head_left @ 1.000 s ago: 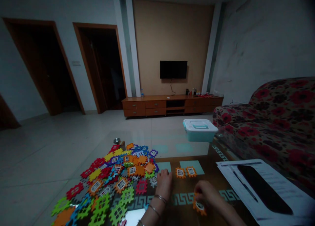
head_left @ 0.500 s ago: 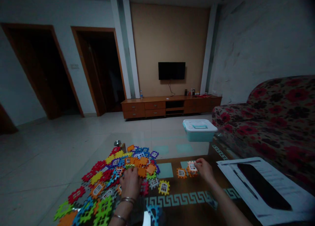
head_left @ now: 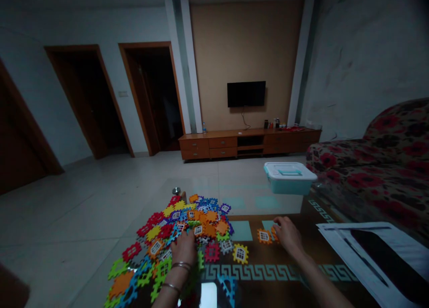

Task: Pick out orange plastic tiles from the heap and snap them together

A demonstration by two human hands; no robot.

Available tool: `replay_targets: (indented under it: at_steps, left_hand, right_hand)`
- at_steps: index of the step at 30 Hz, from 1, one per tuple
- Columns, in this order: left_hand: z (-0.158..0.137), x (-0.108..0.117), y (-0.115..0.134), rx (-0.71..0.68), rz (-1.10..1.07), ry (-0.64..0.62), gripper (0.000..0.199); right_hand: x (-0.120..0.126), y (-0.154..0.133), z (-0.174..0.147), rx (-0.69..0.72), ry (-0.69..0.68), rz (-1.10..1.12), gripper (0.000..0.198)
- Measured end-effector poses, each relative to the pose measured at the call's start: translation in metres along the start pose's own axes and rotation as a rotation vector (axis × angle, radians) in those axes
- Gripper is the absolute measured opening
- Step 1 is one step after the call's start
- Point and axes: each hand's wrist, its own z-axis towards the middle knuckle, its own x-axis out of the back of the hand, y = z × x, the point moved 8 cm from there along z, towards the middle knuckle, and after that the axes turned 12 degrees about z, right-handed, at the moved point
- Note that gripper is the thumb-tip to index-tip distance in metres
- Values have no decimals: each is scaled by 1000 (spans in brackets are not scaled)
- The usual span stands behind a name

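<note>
My left hand (head_left: 185,249), with two bracelets at its wrist, rests on a heap of colourful notched plastic tiles (head_left: 166,230). Its fingers reach down among the tiles, slightly apart, and no held piece shows. Just beyond the fingertips lies an orange tile with a white window insert (head_left: 198,229). To the right, my right hand (head_left: 287,234) is closed on an orange tile (head_left: 275,234), mostly hidden behind the fingers. Beside it, on the glass table, lies another orange window tile (head_left: 264,236). A yellow window tile (head_left: 240,253) and a red tile (head_left: 212,252) sit between the hands.
A turquoise box with a white lid (head_left: 291,178) stands at the table's far right. Papers (head_left: 331,232) bearing a pen (head_left: 365,261) and a black flat item (head_left: 389,265) lie at right. A blue piece (head_left: 228,288) is near the front edge. A floral sofa (head_left: 362,165) borders the right.
The view has turned left, so the scene sits further right. My left hand has shifted a little left on the heap, uncovering tiles. My right hand now covers the window tile it held.
</note>
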Motion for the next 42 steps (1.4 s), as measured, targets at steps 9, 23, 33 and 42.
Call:
replay_targets:
  at_steps: [9,23,33,42]
  left_hand:
    - [-6,3,-6,18,-28,3,38]
    - [5,-27,-9,-78,-130,-97,61]
    - [11,-30,-17,-106,-213,-73,65]
    - [18,13,-35,67,-377,334,54]
  right_hand:
    - [-39,-63,-28,228,-174,146,25]
    - [-160,-247,-53,483,-451,98,27]
    - [-173,-271,-44,355,-523,-111,47]
    - [-142,-276,-57,421,-433,-66,45]
